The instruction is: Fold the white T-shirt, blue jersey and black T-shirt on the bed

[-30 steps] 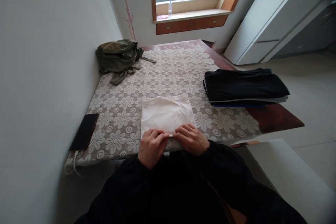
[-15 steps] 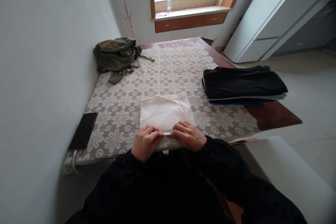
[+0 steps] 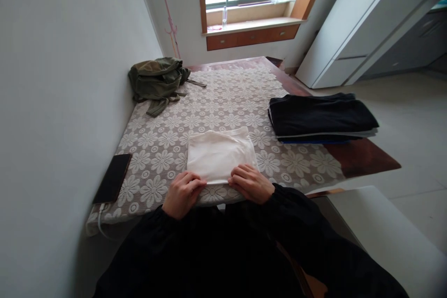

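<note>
A folded white cloth (image 3: pixel 220 156) lies flat on the lace tablecloth (image 3: pixel 226 98), close to the table's near edge. My left hand (image 3: pixel 183 192) pinches the cloth's near edge at its left corner, with the fingers curled together. At the right part of that same edge, my right hand (image 3: pixel 250 183) grips the fabric, fingers bent and pressed together. Between my hands the near edge of the cloth runs nearly straight.
A stack of folded dark clothes (image 3: pixel 321 115) sits on the table's right side. The green backpack (image 3: pixel 159 80) rests at the back left against the wall. A dark tablet (image 3: pixel 112 178) with a white cable lies at the left edge.
My left hand has moved left along the cloth's near edge, to its corner. My right hand has stayed almost in place. The view has tilted up slightly.
</note>
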`<state>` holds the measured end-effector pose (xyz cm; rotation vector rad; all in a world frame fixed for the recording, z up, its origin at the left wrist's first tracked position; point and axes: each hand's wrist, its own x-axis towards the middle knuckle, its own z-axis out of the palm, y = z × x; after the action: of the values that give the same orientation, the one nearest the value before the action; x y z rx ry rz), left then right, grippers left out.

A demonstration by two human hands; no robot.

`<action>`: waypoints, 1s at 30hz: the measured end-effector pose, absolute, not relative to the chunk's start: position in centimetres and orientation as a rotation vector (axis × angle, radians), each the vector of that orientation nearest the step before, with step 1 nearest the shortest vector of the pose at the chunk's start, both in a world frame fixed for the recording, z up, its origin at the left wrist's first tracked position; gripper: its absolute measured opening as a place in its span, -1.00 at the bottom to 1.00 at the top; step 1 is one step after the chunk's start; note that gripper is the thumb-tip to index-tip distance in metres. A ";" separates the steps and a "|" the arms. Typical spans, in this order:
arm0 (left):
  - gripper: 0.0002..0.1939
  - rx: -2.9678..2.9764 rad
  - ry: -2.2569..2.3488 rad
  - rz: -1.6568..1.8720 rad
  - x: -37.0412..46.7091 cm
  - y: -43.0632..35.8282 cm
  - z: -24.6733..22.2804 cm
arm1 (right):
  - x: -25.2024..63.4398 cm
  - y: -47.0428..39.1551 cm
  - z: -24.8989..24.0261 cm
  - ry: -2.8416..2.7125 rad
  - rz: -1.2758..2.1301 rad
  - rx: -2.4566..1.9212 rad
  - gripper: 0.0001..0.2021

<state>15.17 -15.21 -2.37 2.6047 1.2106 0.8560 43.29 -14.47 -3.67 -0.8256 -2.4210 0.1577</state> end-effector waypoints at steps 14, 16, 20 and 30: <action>-0.89 2.731 1.210 0.823 11.8 -15.4 -1.9 | 43.3 -14.4 -4.1 -2.404 0.169 -0.847 -0.82; -0.87 2.744 1.206 0.813 12.1 -15.3 -1.8 | 43.3 -14.4 -4.1 -2.407 0.172 -0.849 -0.82; -0.88 2.732 1.219 0.800 12.9 -15.1 -2.0 | 43.3 -14.4 -4.1 -2.407 0.178 -0.851 -0.82; -0.89 2.719 1.195 0.824 11.0 -15.0 -2.3 | 43.4 -14.3 -4.3 -2.407 0.209 -0.857 -0.82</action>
<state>10.96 -15.03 -2.29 2.7194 1.1946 0.8238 43.43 -14.32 -4.26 -0.8572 -2.4074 0.2087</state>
